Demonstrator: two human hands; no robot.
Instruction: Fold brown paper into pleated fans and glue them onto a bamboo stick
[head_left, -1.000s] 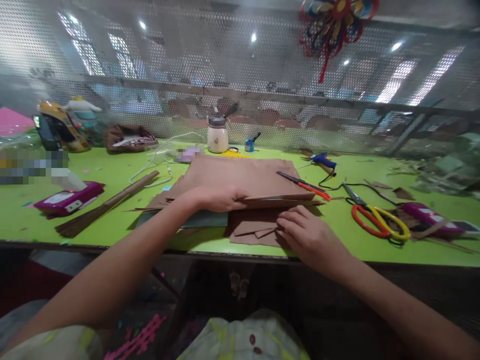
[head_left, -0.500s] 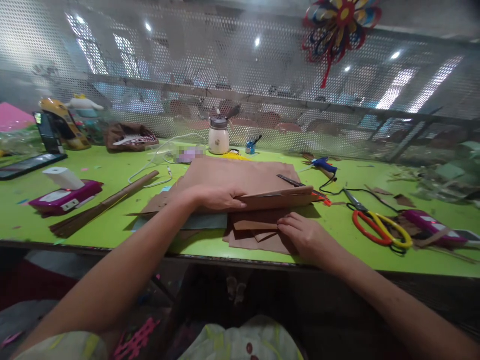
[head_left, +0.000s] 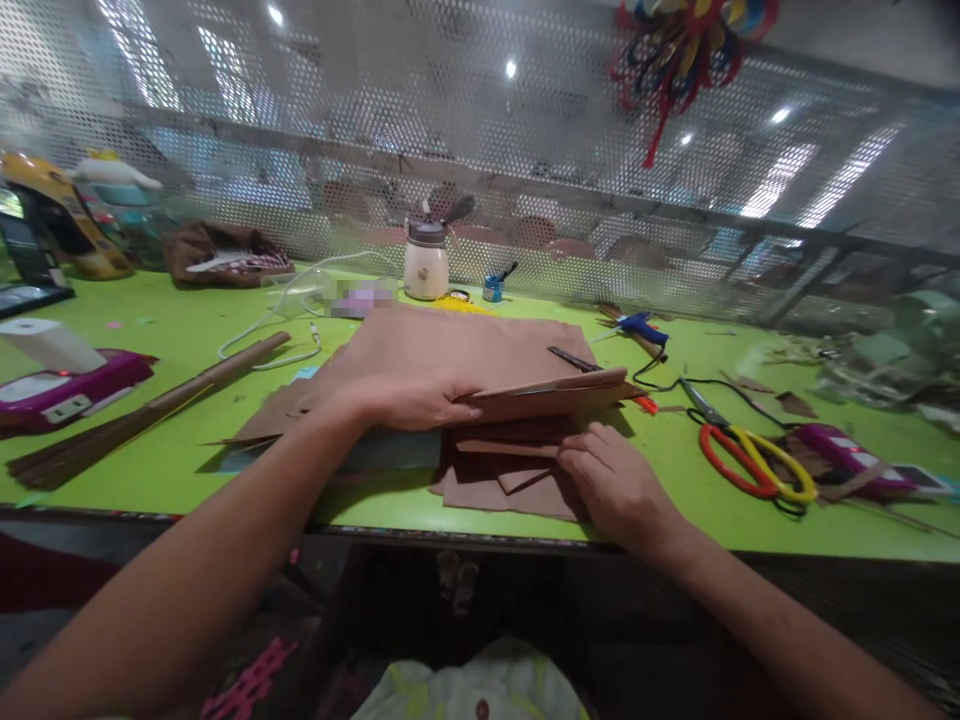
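My left hand (head_left: pixel 424 402) grips the raised near edge of a stack of brown paper sheets (head_left: pixel 465 340), thumb on the near side. Under that lifted edge, my right hand (head_left: pixel 611 480) pinches a folded strip of brown paper (head_left: pixel 517 448). More folded brown paper (head_left: pixel 480 490) lies beneath the strip, close to the front edge of the table. A dark-bladed tool (head_left: pixel 574 358) with an orange-red handle rests on the stack, partly hidden behind the lifted edge. Pale blue paper (head_left: pixel 390 452) shows under the stack beside my left forearm.
Red-and-yellow-handled scissors (head_left: pixel 754 462) and a purple power strip (head_left: pixel 851 460) lie on the right of the green table (head_left: pixel 352 510). Behind them is a blue glue gun (head_left: pixel 641 327). A rolled brown paper (head_left: pixel 165 410) and another purple power strip (head_left: pixel 82 390) lie left. A white jar (head_left: pixel 426 265) stands behind.
The view has shifted slightly, so the things on the table appear further left. Both hands keep their hold on the brown paper, with little movement.
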